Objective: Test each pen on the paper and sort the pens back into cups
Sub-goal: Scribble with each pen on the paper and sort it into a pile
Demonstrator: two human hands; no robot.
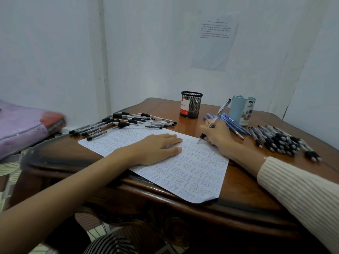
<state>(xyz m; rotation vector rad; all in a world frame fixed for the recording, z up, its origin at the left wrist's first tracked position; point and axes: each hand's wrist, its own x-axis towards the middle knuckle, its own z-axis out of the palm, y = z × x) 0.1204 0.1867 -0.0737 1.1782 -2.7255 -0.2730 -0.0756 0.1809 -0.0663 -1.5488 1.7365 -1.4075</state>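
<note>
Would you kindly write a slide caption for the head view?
Right hand tests a pen on the paper while the left hand lies flat on it; mesh cup and blue cup stand behind.

R sleeve (302, 189) cream ribbed knit, L forearm (73, 180) bare, blk/wht striped trousers (110, 244) maybe

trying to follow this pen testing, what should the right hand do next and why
Probably draw a short test stroke: the right hand grips a pen with its tip down at the far edge of the paper, while the left hand lies flat on it, apparently steadying it.
</note>
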